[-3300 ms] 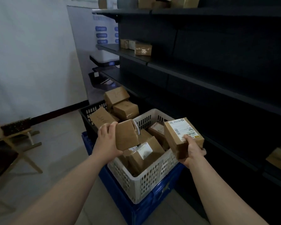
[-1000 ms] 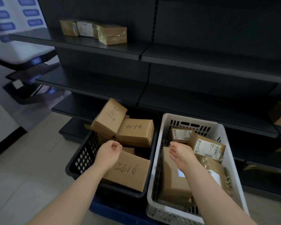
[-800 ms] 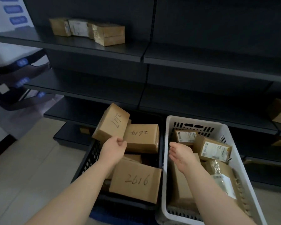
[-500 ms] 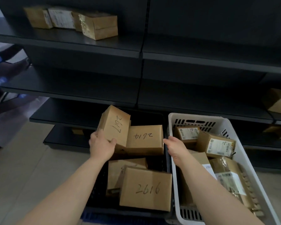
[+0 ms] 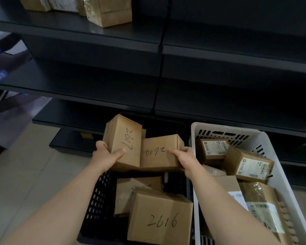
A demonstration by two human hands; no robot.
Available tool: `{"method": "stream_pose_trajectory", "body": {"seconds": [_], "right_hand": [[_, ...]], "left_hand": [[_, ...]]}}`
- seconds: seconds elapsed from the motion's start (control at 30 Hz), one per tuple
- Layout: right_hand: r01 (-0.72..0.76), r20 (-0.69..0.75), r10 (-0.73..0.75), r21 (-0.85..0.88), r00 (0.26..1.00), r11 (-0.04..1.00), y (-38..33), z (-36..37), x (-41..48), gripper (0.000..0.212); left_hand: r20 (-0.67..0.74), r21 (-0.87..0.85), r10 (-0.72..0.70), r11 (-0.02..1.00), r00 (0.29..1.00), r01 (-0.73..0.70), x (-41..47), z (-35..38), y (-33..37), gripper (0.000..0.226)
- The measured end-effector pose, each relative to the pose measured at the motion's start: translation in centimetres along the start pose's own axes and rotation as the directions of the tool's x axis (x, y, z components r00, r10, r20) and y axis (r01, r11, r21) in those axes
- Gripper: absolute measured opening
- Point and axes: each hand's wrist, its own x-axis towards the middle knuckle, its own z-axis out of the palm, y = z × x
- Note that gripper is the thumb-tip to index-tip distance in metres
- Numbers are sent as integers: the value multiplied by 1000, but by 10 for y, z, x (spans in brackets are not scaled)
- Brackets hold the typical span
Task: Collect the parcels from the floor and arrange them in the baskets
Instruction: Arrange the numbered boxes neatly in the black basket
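A black basket (image 5: 99,197) and a white basket (image 5: 276,156) stand side by side in front of dark shelves. In the black basket, my left hand (image 5: 106,154) grips the brown box marked 2617 (image 5: 124,140) at its lower left corner, thumb on its face. My right hand (image 5: 184,156) holds the right end of the box marked 2614 (image 5: 159,151), fingers on top. The box marked 2616 (image 5: 161,218) lies nearer to me, over another brown box (image 5: 131,193). Several labelled parcels (image 5: 249,163) fill the white basket.
Dark metal shelving (image 5: 159,48) rises just behind the baskets. Several brown boxes (image 5: 109,11) sit on an upper shelf at the top left. Pale tiled floor (image 5: 25,174) spreads to the left. A blue crate edge shows under the baskets.
Both hands released their earlier parcels and moved to the black basket. My left hand took hold of box 2617. My right hand crossed from the white basket to box 2614.
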Motion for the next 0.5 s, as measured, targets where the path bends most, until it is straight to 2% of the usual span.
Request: {"method": "stream_pose_trajectory", "body": {"seconds": [0.13,0.27,0.37,0.5], "right_hand": [[17,25,-18,25,1000,1000,-5,8,-2,64],[59,-80,-54,59,995,997,-17,6,-4,64],[98,-221,-49,216,974,971,-26,-10,1,68],[175,-353,-2,458,935,872,-35,-37,3,69]], "left_hand": [[-23,52,-4,999,1000,6,4,-1,5,75],[-31,82,51,995,998,-49,5,0,19,75],[-48,6,76,997,996,-76,11,1,37,77],[-64,-103,142,984,988,-148,21,3,58,94]]}}
